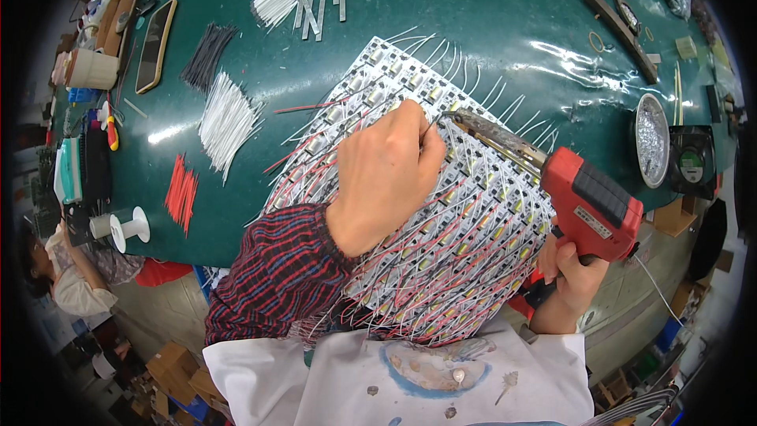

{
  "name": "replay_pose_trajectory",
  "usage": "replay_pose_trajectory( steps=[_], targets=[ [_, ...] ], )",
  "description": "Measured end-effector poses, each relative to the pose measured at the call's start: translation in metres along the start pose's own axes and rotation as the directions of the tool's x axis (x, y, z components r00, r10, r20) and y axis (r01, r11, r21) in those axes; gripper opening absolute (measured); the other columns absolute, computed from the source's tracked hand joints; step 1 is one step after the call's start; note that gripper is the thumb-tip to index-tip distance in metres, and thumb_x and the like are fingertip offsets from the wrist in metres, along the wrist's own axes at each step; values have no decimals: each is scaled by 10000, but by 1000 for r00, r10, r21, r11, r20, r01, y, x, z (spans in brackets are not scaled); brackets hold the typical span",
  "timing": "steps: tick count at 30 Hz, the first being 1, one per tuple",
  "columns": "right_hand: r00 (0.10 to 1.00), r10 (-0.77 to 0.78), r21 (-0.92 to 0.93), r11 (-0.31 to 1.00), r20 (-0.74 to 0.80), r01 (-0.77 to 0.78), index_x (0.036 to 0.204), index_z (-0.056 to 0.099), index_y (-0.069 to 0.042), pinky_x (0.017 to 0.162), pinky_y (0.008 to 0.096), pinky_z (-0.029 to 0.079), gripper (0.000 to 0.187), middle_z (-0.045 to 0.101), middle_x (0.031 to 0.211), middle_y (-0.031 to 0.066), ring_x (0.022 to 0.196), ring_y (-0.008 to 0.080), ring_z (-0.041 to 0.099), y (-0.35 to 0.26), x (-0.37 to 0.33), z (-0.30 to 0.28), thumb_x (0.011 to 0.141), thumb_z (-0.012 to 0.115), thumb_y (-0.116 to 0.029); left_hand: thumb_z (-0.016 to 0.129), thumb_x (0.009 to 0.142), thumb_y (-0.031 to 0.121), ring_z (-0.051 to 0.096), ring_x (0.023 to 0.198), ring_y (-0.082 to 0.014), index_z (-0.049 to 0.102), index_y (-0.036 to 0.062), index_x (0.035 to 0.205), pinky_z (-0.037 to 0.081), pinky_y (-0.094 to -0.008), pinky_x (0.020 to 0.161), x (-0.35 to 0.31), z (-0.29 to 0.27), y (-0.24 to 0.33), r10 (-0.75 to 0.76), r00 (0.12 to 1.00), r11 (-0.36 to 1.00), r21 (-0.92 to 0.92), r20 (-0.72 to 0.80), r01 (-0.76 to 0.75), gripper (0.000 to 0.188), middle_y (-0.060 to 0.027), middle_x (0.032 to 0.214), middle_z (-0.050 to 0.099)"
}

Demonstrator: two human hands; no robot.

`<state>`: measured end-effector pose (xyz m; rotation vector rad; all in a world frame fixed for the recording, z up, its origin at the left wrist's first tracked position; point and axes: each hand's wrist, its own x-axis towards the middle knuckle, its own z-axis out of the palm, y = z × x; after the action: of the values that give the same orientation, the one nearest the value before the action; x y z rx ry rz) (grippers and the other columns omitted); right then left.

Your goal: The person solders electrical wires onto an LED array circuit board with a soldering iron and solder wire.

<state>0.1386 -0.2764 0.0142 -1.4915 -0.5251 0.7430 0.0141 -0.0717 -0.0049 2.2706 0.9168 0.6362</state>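
Observation:
A large white circuit-board panel (481, 181) lies tilted across the table edge in front of me. It carries rows of small components, with many red and white wires standing out of it. Over its upper middle, my left hand (386, 170) is closed in a pinch; what sits between the fingertips is too small to make out. My right hand (574, 272) grips a red and black soldering gun (593, 203) by its handle. The gun's long dark tip points left and ends right beside my left fingertips, just above the panel.
On the green table (315, 71) lie white wires (227, 122), black wires (207, 55), red wires (181, 193) and a phone (156, 46). A solder spool (130, 229) stands at the left edge. Rightward are a round metal dish (652, 140) and a black fan (694, 162). Another person (75, 268) sits at far left.

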Motion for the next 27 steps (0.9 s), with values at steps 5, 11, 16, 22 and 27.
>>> replay_pose_trajectory(
  steps=[5,11,16,22,27],
  targets=[
    [1000,-16,-48,999,-9,15,1045,436,107,338,232,297,531,434,473,43,330,104,378,1,0,2,801,639,-319,580,740,102,533,491,-299,473,34,677,390,-402,442,0,1,-1,9,1000,1000,0,1,-9,142,-112,588,546],
    [1000,-10,-9,1000,-27,10,1083,416,120,346,221,292,579,432,470,42,332,91,371,-2,0,0,805,629,-340,581,737,99,531,480,-300,472,32,673,387,-401,430,1,0,-1,10,1000,1000,11,-1,-10,143,-113,585,546],
    [1000,-15,-24,1000,-11,14,1103,398,135,350,221,282,584,420,460,39,331,92,366,1,-2,-2,824,606,-334,581,737,97,533,482,-298,472,30,673,390,-394,430,0,1,-1,28,999,999,21,-21,-27,142,-114,585,547],
    [1000,-7,2,1000,-10,7,1113,392,139,348,220,277,585,409,455,34,332,91,357,1,-4,-1,829,601,-327,584,751,107,534,484,-300,470,26,673,394,-398,434,-1,0,0,20,1000,1000,2,7,-20,160,-119,590,548],
    [993,-109,23,994,-35,110,1121,385,142,335,214,273,595,406,452,26,328,79,341,-1,-5,-6,829,601,-329,593,793,44,526,505,-144,543,-15,760,399,-273,490,-3,-67,9,-100,968,988,141,232,68,85,-104,599,565]
  ],
)
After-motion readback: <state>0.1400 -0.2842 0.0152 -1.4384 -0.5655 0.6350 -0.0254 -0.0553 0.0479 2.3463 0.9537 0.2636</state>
